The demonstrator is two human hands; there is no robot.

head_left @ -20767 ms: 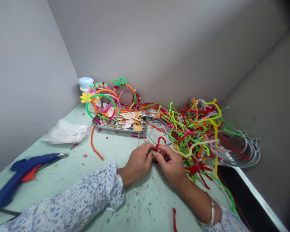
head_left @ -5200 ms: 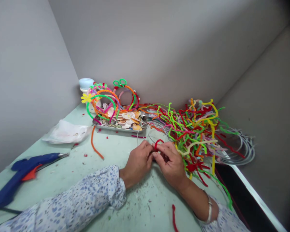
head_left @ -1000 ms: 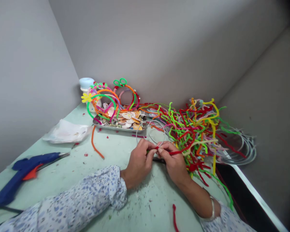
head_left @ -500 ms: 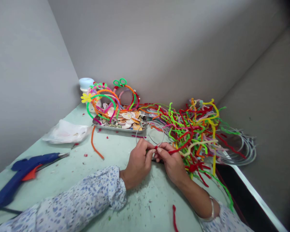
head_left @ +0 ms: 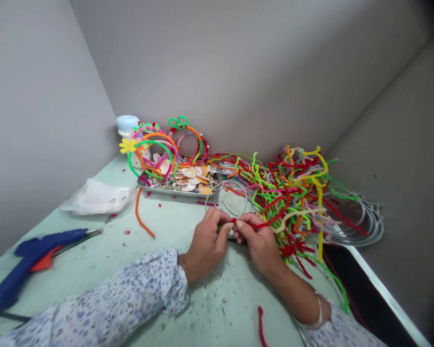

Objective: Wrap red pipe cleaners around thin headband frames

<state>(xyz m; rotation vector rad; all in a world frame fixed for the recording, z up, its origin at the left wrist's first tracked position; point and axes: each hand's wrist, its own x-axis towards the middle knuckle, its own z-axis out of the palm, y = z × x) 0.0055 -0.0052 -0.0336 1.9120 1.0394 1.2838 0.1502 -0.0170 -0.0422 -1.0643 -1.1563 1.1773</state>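
In the head view, we find both hands together at the middle of the pale green surface [head_left: 210,318]. The left hand [head_left: 205,243] and the right hand [head_left: 260,243] pinch a red fuzzy strip [head_left: 265,223] between thumbs and fingers, its tail running right towards the heap. Thin grey wire rings [head_left: 246,195] stand just beyond the fingertips; we cannot tell whether they are held.

As to room, the tangled heap [head_left: 289,188] crowds the right hand closely. To the left, a stretch of surface speckled with small scraps separates the left hand from the plastic packet [head_left: 97,198] and the blue glue gun [head_left: 18,270], both well apart from it. Grey walls [head_left: 238,72] bound the far and left sides. A black flat object [head_left: 369,289] lies along the right edge.

As to materials, we note a shiny metal tray [head_left: 177,193] of ridged shells [head_left: 191,172], with fuzzy hoops [head_left: 149,143] standing over it. The heap consists of soft, kinked strips in many colours; smooth translucent coils [head_left: 378,217] lie beside it. A short red piece [head_left: 261,325] rests at the near side.
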